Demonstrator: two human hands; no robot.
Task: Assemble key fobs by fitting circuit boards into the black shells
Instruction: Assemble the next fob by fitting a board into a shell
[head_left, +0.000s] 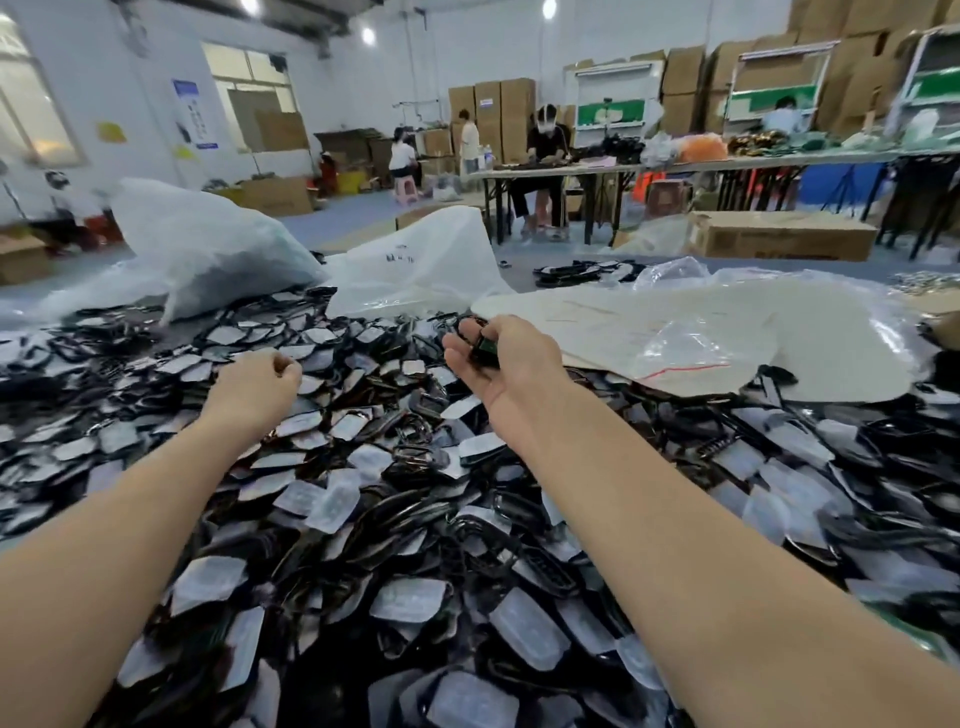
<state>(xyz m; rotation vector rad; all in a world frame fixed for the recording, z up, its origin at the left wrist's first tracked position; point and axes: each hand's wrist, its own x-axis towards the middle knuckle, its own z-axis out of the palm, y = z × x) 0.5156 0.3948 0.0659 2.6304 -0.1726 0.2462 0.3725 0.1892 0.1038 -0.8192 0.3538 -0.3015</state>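
Observation:
A huge heap of black key fob shells (415, 499), many with pale translucent button pads, covers the table in front of me. My right hand (498, 358) is raised over the far part of the heap, palm turned left, fingers curled round a small black shell with a green circuit board (485, 345) showing in it. My left hand (260, 384) hovers low over the heap to the left, its fingers curled into a loose fist; nothing shows in it from behind.
Large white plastic bags (208, 244) lie at the heap's far side. A pale cardboard sheet (675, 332) with a clear zip bag (680, 348) on it lies to the right. Beyond are folding tables, seated workers and stacked cartons.

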